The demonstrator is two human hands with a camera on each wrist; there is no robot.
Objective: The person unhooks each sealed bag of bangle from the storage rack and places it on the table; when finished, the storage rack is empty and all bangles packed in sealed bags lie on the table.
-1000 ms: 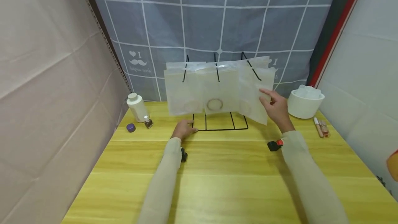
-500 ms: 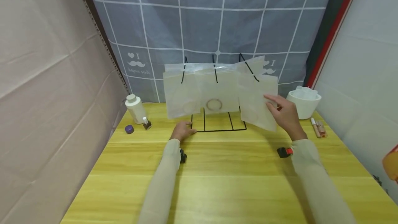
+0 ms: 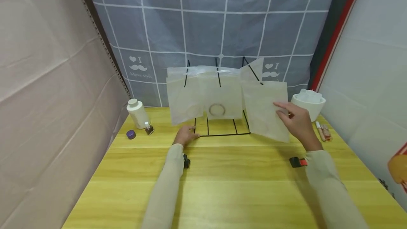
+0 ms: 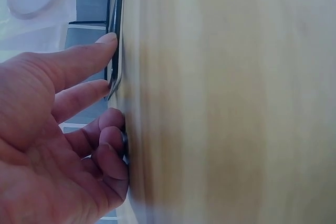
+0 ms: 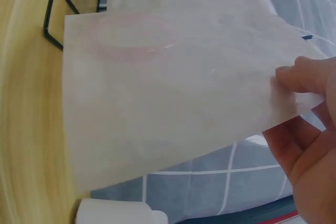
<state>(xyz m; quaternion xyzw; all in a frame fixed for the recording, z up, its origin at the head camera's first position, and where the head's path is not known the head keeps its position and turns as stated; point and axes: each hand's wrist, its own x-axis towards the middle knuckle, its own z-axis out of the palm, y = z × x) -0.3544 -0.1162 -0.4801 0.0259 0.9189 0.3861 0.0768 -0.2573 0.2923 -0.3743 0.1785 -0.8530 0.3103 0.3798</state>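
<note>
A black wire display rack (image 3: 227,135) with three hooks stands on the table, translucent whitish packets hanging from it. My left hand (image 3: 185,135) is at the front left corner of its base; in the left wrist view thumb and forefinger pinch the wire (image 4: 116,19). My right hand (image 3: 300,121) pinches the right packet (image 3: 264,107) by its side edge, thumb on the front face. That packet is drawn out to the right and forward, its top flap slanting back by the right hook (image 3: 252,70). The middle packet (image 3: 222,93) shows a ring shape; the left packet (image 3: 184,96) hangs beside it.
At the left stand a white bottle (image 3: 138,114), a small dark bottle (image 3: 149,129) and a purple cap (image 3: 131,134). A white pot (image 3: 310,107) and small tubes (image 3: 321,131) are close by the right hand. A grey checked cloth (image 3: 203,27) hangs behind.
My right hand has moved right and toward me, drawing the right packet along so that it swings out from the others. The left hand stays on the rack's base corner.
</note>
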